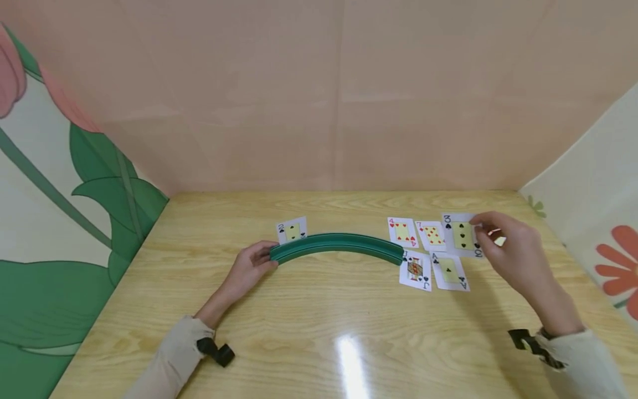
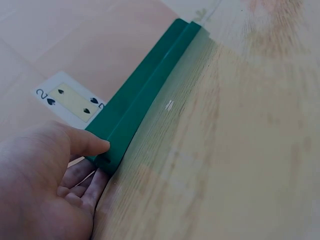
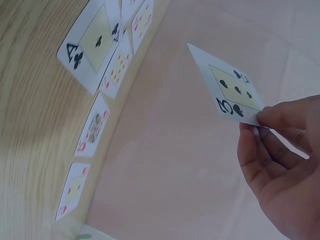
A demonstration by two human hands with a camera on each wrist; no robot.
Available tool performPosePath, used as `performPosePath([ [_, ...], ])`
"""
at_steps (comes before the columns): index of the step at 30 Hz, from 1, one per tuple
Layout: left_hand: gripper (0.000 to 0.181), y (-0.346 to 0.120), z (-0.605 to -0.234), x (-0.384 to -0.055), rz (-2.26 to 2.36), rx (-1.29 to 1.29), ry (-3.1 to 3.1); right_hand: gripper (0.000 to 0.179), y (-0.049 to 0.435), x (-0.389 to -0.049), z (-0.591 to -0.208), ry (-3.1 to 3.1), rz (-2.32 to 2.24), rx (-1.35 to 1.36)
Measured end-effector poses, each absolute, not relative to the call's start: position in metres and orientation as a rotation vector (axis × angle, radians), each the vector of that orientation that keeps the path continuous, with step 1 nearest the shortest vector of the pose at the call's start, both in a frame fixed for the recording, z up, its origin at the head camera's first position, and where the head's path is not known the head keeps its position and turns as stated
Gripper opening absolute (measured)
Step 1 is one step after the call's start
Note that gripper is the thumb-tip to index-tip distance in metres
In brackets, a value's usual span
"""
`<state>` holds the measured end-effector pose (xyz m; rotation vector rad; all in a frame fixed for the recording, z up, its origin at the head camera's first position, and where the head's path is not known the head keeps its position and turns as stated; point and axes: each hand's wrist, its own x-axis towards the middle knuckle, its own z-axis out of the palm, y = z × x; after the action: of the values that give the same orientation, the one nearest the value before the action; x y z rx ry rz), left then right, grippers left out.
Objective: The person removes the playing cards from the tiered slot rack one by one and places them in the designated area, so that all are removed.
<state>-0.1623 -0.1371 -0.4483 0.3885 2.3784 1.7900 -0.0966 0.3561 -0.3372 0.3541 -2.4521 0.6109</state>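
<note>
My left hand (image 1: pixel 251 263) grips the left end of a curved green playing-card holder (image 1: pixel 339 242), thumb on top and fingers beneath. A two of spades (image 2: pixel 70 100) stands upright in its groove, close to that hand. Between thumb and fingertips, my right hand (image 1: pixel 515 249) pinches a three of spades (image 3: pixel 232 90) by one end. This card is held up above the table, its face showing. In the head view it overlaps the cards lying behind it.
Near the holder's right end lie a four of hearts (image 1: pixel 402 233), a seven of diamonds (image 1: pixel 431 236), a black jack (image 1: pixel 415 270) and an ace of clubs (image 1: pixel 449 271). A red king (image 3: pixel 93 125) and a red two (image 3: pixel 73 191) lie further right on the wooden table (image 1: pixel 279 332).
</note>
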Motion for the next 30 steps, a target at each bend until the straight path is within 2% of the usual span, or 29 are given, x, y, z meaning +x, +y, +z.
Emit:
performPosePath([
  [20,0.037,-0.138,-0.452,-0.161,1.827,0.441,2.381,0.013,0.402,-0.105,-0.353,-2.733,0.550,0.227],
  [30,0.038,-0.138,-0.452,-0.162,1.819,0.451,2.381,0.015,0.415,-0.113,-0.376,-2.871,0.537,0.157],
])
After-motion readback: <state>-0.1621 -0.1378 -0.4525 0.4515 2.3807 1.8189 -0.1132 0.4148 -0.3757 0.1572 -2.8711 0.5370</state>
